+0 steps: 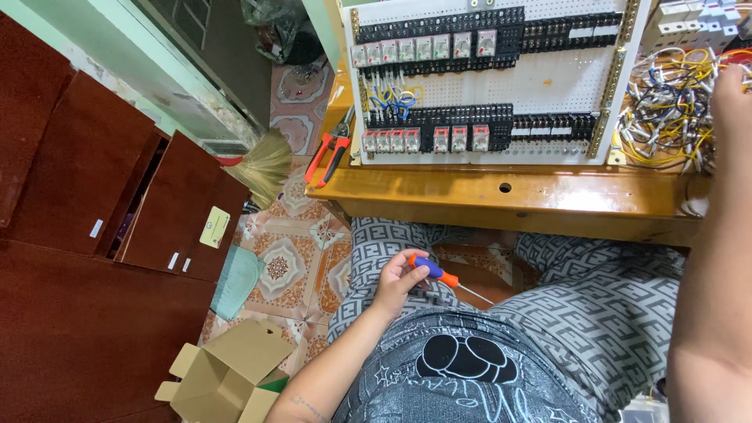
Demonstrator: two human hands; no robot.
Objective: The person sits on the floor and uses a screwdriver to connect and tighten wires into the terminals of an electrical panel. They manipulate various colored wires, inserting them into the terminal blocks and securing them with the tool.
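Two hands busy here: left hand [398, 278] rests on the lap, fingers wrapped around a small screwdriver with an orange and blue handle [435, 272], its thin shaft pointing right over the patterned grey shorts [595, 305]. Right hand [732, 102] reaches into the tangle of yellow and white wires [666, 117] beside the white perforated relay panel [486, 78] on the wooden bench [501, 200]; can't tell its grip.

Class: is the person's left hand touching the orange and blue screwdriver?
Touching: the head view shows the left hand with its fingers wrapped around the screwdriver handle.
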